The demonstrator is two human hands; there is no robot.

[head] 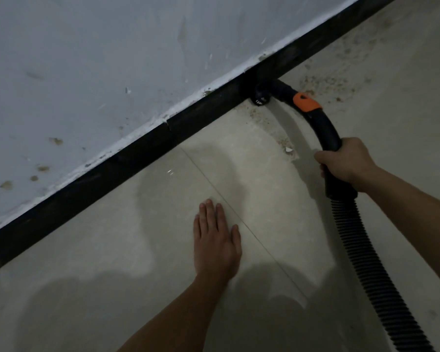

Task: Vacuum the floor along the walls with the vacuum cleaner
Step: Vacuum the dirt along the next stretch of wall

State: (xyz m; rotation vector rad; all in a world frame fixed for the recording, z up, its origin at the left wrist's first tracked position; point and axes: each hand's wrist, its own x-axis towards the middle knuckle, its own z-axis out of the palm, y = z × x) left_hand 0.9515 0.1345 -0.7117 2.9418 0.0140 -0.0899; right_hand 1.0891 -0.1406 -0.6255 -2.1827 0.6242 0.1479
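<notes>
Pale beige floor tiles fill the near half of my view. They meet a scuffed grey-white plastered wall along a black skirting board, which runs diagonally from the near left to the far right. A thin grout line crosses the tiles from the skirting toward the near right.

On the feed I see the vacuum cleaner's curved black plastic handle tube on the right. It arches away toward the wall and carries an orange collar partway along. Its small black nozzle sits at the foot of the skirting board, right where floor and wall meet. From the near end of the tube, a ribbed black hose trails down the right side and out of the bottom edge.

The right hand grips the tube just above the hose joint, its fingers wrapped round it and the thumb across the near side.

The left hand is palm down over the tiles in the centre, well apart from the vacuum. Its fingers are straight and pressed together and the thumb is slightly out. I cannot tell whether it touches the floor.

Brown grit is scattered over the tiles to the right of the nozzle and beyond it. A small white chip lies beside the tube's shadow.
</notes>
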